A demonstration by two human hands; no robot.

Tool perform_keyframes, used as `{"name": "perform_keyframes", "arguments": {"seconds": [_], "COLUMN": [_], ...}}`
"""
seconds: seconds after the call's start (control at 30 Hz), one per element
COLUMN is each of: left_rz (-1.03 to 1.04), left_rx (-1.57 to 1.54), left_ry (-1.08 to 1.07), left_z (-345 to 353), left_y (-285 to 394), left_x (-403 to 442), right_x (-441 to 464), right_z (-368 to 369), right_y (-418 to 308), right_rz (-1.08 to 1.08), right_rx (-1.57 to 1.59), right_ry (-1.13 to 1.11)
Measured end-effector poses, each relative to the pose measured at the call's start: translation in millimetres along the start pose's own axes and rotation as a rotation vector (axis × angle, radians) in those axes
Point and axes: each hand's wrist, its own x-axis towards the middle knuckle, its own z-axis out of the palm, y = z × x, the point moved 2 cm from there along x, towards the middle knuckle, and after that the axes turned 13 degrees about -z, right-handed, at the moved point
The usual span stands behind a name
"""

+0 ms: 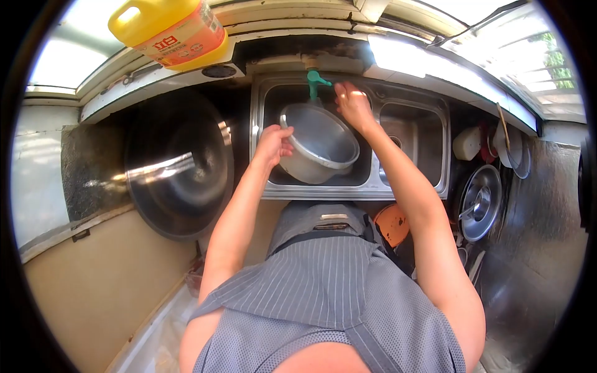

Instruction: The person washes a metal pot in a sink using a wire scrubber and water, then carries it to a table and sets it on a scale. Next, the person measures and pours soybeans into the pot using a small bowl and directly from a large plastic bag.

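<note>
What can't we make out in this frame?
Head view: underside of the pot, hidden by its wall.
Head view: whether the right hand touches the green tap; contact spot too small.
Head view: top of the yellow jug, cut off by upper edge.

Tap's (314, 81) a bright teal green and really pops next to the plain silver-grey pot (311, 163) and silver sink (423, 124). Jug's (171, 31) proper sunny yellow, with a pinky-orange label (180, 42) and red characters on it. Wok's (180, 165) basically blackish grey. Apron (305, 280) is grey with thin white pinstripes, top's (261, 336) grey with a fine dotted mesh pattern. Oh, and the orange disc (392, 224) has dark specks. Panel's (106, 273) just plain tan.
</note>
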Motion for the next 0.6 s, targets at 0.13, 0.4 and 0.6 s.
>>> {"name": "perform_keyframes", "arguments": {"seconds": [0.13,0.4,0.6], "left_rz": [-0.014,-0.029,0.014], "left_rx": [0.013,-0.006,-0.043], "left_ry": [0.001,0.072,0.134], "left_z": [3,3,3], "left_y": [-2,-7,-9], "left_x": [5,-5,-15], "right_x": [-29,-15,0], "right_z": [28,106,140], "right_y": [53,99,117], "right_rz": [0.316,0.616,0.835], "right_rx": [0.251,0.696,1.258], "right_ry": [-0.064,-0.173,-0.016]}}
